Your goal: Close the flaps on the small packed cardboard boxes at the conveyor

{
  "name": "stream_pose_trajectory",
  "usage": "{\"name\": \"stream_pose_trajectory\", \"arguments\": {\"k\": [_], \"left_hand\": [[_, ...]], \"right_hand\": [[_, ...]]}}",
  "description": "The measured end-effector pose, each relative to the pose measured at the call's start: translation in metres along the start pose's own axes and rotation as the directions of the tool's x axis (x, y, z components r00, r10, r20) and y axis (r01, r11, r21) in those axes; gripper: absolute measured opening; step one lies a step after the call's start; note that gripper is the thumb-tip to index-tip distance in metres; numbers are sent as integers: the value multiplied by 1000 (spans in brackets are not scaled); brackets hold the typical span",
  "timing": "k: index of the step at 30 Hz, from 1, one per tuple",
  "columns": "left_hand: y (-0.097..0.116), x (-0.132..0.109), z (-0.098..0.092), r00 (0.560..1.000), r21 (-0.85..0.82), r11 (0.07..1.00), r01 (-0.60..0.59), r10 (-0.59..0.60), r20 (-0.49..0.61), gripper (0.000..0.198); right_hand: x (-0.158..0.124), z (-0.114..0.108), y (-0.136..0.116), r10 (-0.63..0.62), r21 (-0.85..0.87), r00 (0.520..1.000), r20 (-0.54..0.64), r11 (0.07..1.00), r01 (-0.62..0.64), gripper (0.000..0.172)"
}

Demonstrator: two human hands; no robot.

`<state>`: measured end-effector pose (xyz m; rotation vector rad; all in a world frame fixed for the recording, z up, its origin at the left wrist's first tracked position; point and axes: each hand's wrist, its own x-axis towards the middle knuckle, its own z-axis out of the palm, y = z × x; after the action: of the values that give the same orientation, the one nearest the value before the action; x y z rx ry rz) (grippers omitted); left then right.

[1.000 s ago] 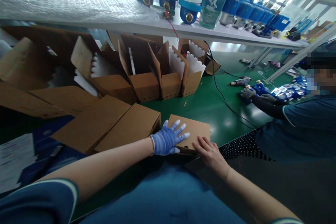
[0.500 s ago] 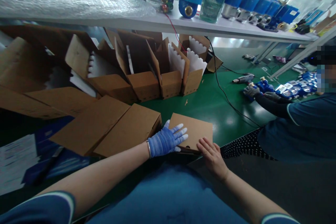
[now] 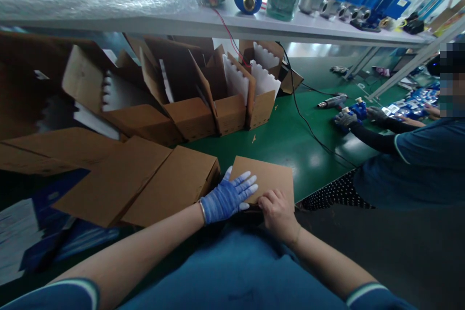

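A small brown cardboard box [image 3: 272, 173] lies closed at the near edge of the green table. My left hand [image 3: 227, 197], in a blue and white glove, rests flat on the box's left part with its fingers spread. Bare and curled, my right hand [image 3: 278, 213] touches the front edge of the lid; whether its fingers pinch anything is hidden. Just left of my gloved hand are two more closed boxes, one [image 3: 172, 184] beside the other [image 3: 116, 179].
Open cartons [image 3: 194, 116] with white foam stand in a row behind. Above them runs a shelf [image 3: 232, 26] with blue devices and bubble wrap. A black cable [image 3: 308, 128] and a heat gun [image 3: 332, 101] lie to the right, near a person's gloved hands [image 3: 345, 119].
My right hand has moved left along the box's front edge, and its fingers have curled. My left hand stays on the box. The view has shifted slightly.
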<state>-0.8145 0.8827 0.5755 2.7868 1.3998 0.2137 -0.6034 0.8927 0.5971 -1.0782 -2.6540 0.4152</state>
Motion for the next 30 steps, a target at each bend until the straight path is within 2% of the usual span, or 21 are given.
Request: {"name": "stream_pose_trajectory", "arguments": {"k": [2,4,5,6,7,8,9,10,11,12,13,15,17,19,21,23,27,30], "left_hand": [[-1,0,1,1000,-8,1000,9,-9,2,53],[-1,1,0,1000,-13,1000,14,-14,4,52],[0,1,0,1000,-11,1000,15,-15,3,52],[1,1,0,1000,-7,1000,17,-17,-2,51],[3,0,-1,1000,0,1000,22,-22,-11,51],[6,0,0,999,8,999,32,-32,-25,50],[8,-1,0,998,16,999,49,-48,-48,48],[12,-3,1,995,20,997,69,-67,-77,46],[15,-5,3,990,20,996,90,-87,-110,44],[18,-7,5,984,16,994,107,-104,-145,42],[20,-9,7,977,11,993,114,-110,-183,40],[24,-13,11,968,5,996,91,-87,-236,39],[26,-16,13,966,12,999,39,-35,-258,44],[28,-17,15,963,31,999,11,-2,-268,48],[30,-16,16,958,53,998,19,-3,-288,43],[33,-15,18,951,64,997,49,-27,-309,39],[37,-13,21,936,54,995,87,-64,-346,34],[33,-13,24,913,37,997,67,-46,-404,32]], "right_hand": [[4,-3,-8,37,127,999,-17,991,-35,19],[4,-9,-8,102,347,992,-75,935,-70,21],[1,-12,-2,179,458,978,-111,882,-109,22],[-6,-17,7,296,544,944,-149,821,-171,23],[-15,-21,21,436,594,880,-187,764,-252,25],[-27,-25,37,572,595,787,-231,723,-351,27],[-41,-27,53,676,548,676,-293,698,-461,31],[-56,-28,68,712,435,601,-362,700,-567,35],[-70,-27,80,705,274,566,-426,697,-662,41],[-81,-24,86,686,129,562,-462,679,-723,45],[-90,-18,87,641,8,599,-480,686,-727,45],[-94,-3,73,486,-110,741,-464,798,-592,41],[-84,13,48,226,-141,883,-411,942,-306,39],[-68,26,27,10,-167,937,-348,983,-73,43],[-53,35,17,-73,-206,950,-304,979,9,44],[-47,42,17,-58,-220,951,-304,975,-11,42],[-46,56,24,13,-170,917,-399,981,-88,37],[-44,64,25,52,-112,875,-481,986,-120,37]]}}
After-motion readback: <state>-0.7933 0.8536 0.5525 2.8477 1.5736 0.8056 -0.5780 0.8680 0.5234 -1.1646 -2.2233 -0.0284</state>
